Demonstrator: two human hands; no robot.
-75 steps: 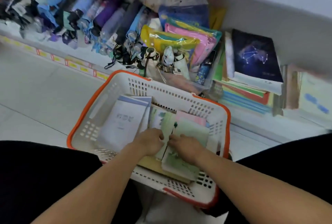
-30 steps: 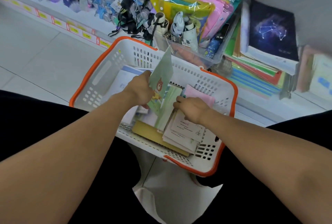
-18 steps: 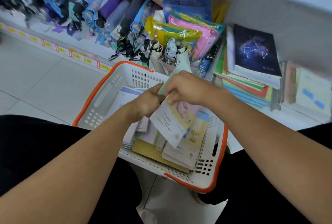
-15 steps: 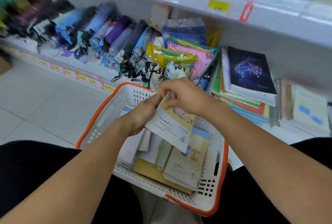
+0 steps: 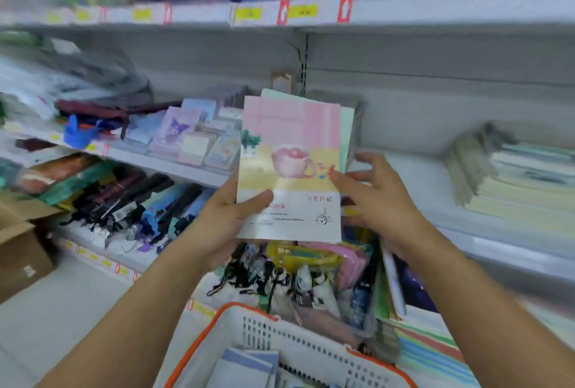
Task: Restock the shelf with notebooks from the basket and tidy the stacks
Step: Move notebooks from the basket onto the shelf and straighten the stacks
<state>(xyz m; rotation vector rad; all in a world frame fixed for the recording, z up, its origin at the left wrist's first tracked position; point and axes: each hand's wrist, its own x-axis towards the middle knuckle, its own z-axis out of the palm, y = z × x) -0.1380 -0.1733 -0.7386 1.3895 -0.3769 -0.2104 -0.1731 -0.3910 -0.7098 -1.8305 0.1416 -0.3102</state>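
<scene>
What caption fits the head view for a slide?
Left hand holds pastel notebooks upright before the shelf; right hand steadies their edge above the basket.

Bright, even overhead light washed the scene, casting only soft shadows under the shelves [image 5: 435,11]. Motion blur smeared the edges most heavily, and wide-angle distortion bent the shelf lines outward.

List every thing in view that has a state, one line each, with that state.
left hand: grips the notebooks' lower left edge, thumb on the cover
right hand: open, fingertip touching the notebooks' right edge
notebooks: lifted upright before the shelf, pink cover in front
basket: below, still holding notebooks
cardboard box: flaps open
</scene>
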